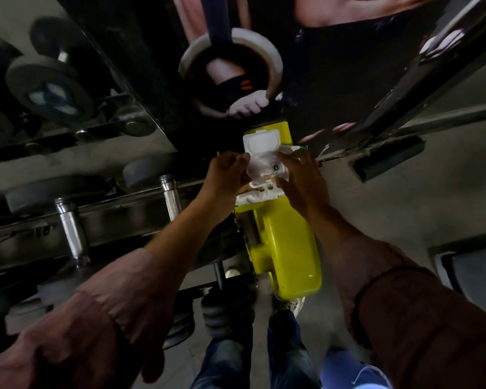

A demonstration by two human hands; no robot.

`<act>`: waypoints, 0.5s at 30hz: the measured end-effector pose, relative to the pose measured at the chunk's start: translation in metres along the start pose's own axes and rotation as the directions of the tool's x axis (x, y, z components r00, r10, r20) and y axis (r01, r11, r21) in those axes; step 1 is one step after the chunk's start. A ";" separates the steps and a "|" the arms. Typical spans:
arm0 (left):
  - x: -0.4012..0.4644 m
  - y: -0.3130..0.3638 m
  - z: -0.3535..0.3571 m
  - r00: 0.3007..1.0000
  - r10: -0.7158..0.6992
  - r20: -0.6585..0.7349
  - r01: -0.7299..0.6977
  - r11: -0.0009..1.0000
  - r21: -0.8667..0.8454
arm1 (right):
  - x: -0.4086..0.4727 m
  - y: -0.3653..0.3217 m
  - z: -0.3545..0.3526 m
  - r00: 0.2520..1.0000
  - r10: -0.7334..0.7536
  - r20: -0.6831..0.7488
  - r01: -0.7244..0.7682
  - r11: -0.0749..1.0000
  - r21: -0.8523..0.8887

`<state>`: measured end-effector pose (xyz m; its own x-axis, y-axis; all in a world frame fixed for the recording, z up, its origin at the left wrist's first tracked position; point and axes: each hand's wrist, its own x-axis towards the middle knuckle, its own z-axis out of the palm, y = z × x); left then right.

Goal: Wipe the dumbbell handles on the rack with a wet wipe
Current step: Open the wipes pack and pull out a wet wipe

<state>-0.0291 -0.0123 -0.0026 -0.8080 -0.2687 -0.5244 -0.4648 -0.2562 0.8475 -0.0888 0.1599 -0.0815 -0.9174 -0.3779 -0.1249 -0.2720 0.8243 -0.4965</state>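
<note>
Dumbbell handles, left of centre on the rack, untouched. Wet wipe pack at centre, lid flipped open, resting on a yellow frame. Left hand pinches at the opening; right hand grips the pack. Judgement: steady pack, draw one wipe slowly. Wipe itself indistinct; lighting dim.

Dim, underexposed interior scene. The brightest areas are the white wipe pack and the yellow stand at centre frame. Specular highlights mark the chrome dumbbell handles at left. Strong wide-angle distortion bends the frame edges; the lower corners show motion blur and soft focus on the sleeves.
</note>
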 end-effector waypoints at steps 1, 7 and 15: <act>-0.005 -0.002 -0.004 1.000 0.013 0.007 -0.013 0.999 -0.038 | 0.000 0.000 0.000 1.000 -0.004 -0.004 0.004 1.000 -0.001; -0.039 -0.003 -0.031 0.995 0.058 0.082 -0.037 0.970 -0.240 | 0.000 -0.010 -0.006 0.999 0.043 0.005 -0.043 0.998 -0.039; -0.085 0.013 -0.052 0.971 0.153 0.182 -0.067 0.912 -0.405 | -0.001 -0.013 -0.007 0.998 0.053 0.024 -0.052 0.998 -0.029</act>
<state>0.0526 -0.0415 0.0488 -0.9218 -0.1309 -0.3649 -0.2226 -0.5916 0.7748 -0.0867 0.1522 -0.0684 -0.9234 -0.3434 -0.1713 -0.2318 0.8548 -0.4642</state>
